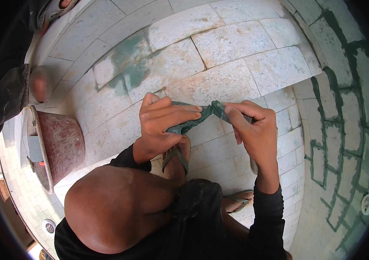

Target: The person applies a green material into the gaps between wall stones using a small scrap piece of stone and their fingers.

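left grip (162, 117) and right grip (256, 123) are both grasping a dark green crumpled piece (193, 119), which hangs between them just off the middle of the view, toward 1 o'clock. the left fingers lie flat over its 9 o'clock part, while the right thumb and forefinger pinch its 3 o'clock end; whether it is film or cloth, i cannot tell.

beyond the hands, toward 12 o'clock, runs a pale stone ledge (232, 41), with a green smear (134, 60) at 11 o'clock. at 9 o'clock a reddish-brown bucket (65, 141) lies or leans with its rim turned away from the hands. out at 3 o'clock, thick green lines mark the joints of a pale block surface (338, 112). one sandalled foot (177, 158) shows at 6 o'clock from the hands, another (240, 200) at 5.
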Motion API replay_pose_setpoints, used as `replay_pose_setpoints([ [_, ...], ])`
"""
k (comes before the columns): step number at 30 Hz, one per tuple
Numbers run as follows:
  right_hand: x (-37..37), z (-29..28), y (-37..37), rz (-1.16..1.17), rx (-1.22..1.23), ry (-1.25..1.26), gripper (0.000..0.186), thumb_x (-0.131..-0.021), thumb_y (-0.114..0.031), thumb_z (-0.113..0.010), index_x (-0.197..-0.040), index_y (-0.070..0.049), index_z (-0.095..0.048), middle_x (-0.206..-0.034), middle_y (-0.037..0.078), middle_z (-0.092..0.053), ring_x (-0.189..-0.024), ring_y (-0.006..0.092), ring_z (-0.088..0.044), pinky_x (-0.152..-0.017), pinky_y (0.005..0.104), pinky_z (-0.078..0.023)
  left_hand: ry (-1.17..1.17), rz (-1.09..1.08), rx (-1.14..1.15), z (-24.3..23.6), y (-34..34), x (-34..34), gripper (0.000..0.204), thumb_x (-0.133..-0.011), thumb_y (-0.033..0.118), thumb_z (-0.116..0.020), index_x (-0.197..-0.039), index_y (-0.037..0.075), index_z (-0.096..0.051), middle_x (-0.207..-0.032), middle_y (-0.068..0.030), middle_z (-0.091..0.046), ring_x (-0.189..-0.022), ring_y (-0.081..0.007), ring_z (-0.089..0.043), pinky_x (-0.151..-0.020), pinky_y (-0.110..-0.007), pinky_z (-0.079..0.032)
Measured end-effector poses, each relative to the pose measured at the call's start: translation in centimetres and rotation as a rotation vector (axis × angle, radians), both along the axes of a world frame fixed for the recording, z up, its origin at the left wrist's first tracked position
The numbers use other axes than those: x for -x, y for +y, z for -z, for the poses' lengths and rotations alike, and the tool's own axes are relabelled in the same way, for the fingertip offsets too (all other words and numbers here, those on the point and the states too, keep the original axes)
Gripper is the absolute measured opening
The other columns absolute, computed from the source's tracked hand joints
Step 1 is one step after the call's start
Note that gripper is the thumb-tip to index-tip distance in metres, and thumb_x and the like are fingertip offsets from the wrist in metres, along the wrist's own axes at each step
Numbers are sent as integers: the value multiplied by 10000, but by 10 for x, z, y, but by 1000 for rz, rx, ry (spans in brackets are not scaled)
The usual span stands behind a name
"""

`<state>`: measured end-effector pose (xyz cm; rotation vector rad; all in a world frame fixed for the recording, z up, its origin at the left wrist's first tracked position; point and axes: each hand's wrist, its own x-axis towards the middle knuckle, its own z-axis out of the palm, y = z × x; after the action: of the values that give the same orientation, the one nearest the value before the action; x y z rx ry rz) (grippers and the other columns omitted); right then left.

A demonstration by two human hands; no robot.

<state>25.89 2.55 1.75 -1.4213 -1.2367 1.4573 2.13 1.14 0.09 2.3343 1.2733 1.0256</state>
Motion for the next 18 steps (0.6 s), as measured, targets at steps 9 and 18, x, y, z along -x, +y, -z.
replay_pose_setpoints([
  [9,-1,-20,12,-173,-189,-269,154,-859,-96,-735,-913,41,-779,-656,78,-614,-609,107,-541,-557,307,-391,117,31,-95,1,1,-5,381,-563,212,-771,-937,150,-801,-1036,42,-804,-612,-126,-454,-662,-319,-291],
  [18,-1,-25,5,-179,-187,-296,154,-839,-98,-732,-862,53,-740,-683,186,-642,-621,276,-623,-621,376,-466,150,25,-110,2,0,-7,311,-673,334,-851,-923,157,-800,-1028,34,-807,-609,-115,-458,-668,-311,-290],
])
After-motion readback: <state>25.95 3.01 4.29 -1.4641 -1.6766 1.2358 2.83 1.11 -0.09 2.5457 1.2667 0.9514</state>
